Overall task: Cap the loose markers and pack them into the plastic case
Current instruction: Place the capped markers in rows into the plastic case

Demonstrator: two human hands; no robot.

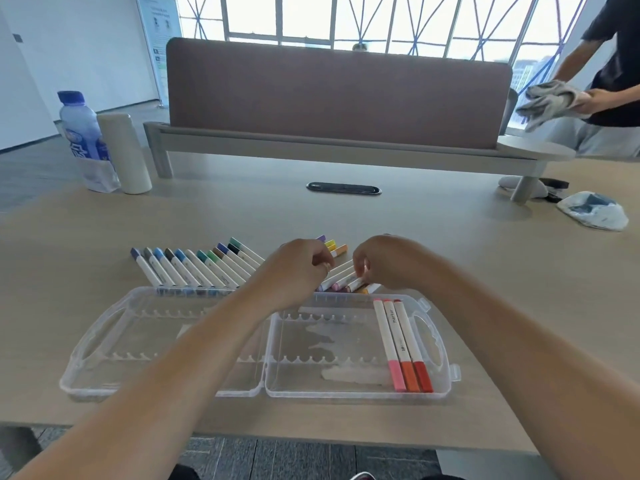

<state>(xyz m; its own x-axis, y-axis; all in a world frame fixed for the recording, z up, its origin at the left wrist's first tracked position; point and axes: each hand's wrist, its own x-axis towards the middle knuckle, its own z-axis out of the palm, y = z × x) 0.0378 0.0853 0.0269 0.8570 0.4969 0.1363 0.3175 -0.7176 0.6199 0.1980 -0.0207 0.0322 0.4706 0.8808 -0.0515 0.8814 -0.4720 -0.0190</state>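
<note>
- Plastic case (104, 389): lies open and flat on the table (485, 271), at the near edge in front of the person. Both clear halves face up, and the left half holds no markers.
- Water bottle (81, 133) and pale cylinder (124, 154): stand together at the far left, well apart from the work.
- Cool-coloured row (194, 268): capped blue, grey and green markers lie side by side just beyond the far wall of the case, their caps pointing away and to the left.
- Left hand (294, 268): hovers over the far wall of the case with its fingers curled. It cannot be told whether it holds anything.
- Warm-coloured cluster (337, 277): these loose markers lie between the two hands, just beyond the case, with their long axes slanting away from the person. Yellow and orange caps (334, 245) show past the knuckles.
- Right hand (381, 261): has its fingertips curled down on the near end of the cluster and appears to pinch one marker.
- Packed markers (401, 341): pink, orange and red sit in the right-most slots, aligned front to back. The right hand is the nearer one to the next free slot, so a picked marker probably needs only a slight turn and a short pull toward the person.
- Second person (609, 81): stands at the far right, handling a cloth.
</note>
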